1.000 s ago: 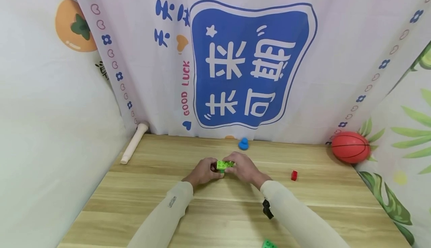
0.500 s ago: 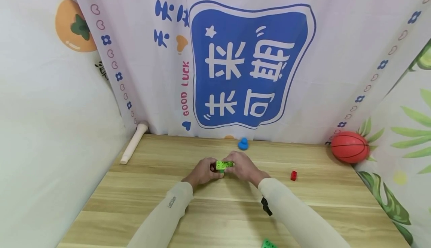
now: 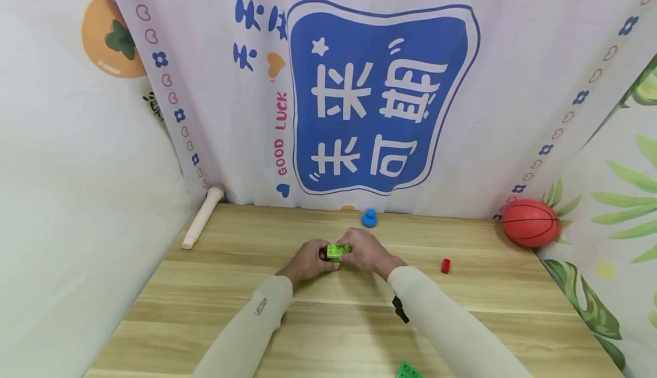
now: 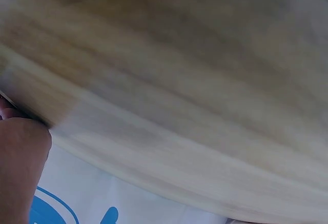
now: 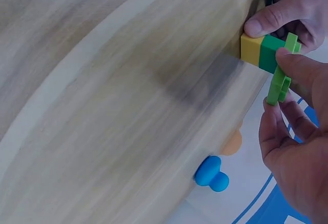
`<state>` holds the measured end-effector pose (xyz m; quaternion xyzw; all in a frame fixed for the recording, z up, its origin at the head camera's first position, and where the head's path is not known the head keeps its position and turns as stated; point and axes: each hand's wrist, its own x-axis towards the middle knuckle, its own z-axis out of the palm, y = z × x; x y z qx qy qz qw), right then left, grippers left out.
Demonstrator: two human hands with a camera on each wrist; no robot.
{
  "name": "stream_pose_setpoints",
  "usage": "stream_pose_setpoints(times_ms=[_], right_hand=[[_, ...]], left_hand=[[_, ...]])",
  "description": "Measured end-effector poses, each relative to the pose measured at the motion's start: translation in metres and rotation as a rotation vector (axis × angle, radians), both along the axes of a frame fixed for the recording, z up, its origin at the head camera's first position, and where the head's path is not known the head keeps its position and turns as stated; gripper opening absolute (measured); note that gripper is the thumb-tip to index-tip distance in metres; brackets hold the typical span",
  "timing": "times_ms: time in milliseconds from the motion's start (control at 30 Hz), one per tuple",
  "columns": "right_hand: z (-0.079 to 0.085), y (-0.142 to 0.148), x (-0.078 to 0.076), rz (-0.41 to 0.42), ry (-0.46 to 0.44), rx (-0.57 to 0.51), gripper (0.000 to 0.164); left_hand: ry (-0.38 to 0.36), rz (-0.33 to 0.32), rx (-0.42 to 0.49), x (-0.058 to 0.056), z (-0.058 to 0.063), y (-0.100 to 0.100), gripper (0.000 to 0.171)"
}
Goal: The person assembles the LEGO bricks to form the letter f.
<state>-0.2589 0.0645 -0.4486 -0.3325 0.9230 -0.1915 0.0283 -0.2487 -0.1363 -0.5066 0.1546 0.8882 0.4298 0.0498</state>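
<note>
Near the table's middle, both hands meet at a small stack of toy building bricks. The stack has a yellow brick [image 5: 251, 48] at the bottom and a darker green brick [image 5: 270, 53] above it. A flat lime-green studded brick [image 3: 335, 251] lies on top, overhanging to the right. My left hand [image 3: 309, 262] grips the lower bricks, its thumb on their near side. My right hand [image 3: 365, 251] pinches the lime brick between thumb and fingers. In the left wrist view, mostly table shows, with part of a hand [image 4: 23, 162] at the left edge.
A red brick [image 3: 445, 265] lies to the right, a green brick [image 3: 409, 370] at the bottom edge. Along the back are a blue knobbed toy [image 3: 369, 218], a pale stick [image 3: 202, 218] at left and a red basketball [image 3: 531, 223] at right. A printed cloth [image 3: 256, 138] hangs behind.
Both hands stay on the stack, with almost no movement against the table. The whole head view has shifted slightly.
</note>
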Motion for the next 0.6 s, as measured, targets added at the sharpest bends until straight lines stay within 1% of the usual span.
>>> stream_pose_setpoints(times_ms=[200,333,600], right_hand=[[0.0005,0.0016,0.0002,-0.031,-0.037,-0.038,0.033],[0.0001,0.0023,-0.0012,-0.037,-0.047,-0.064,0.034],[-0.0037,0.0027,-0.0001,-0.042,-0.052,-0.082,0.034]], left_hand=[[-0.003,0.001,0.0,-0.0015,0.0026,0.0012,0.02],[0.006,0.006,-0.002,-0.0025,0.0025,0.0018,0.02],[0.003,0.017,-0.015,0.0004,0.0001,0.0017,0.021]])
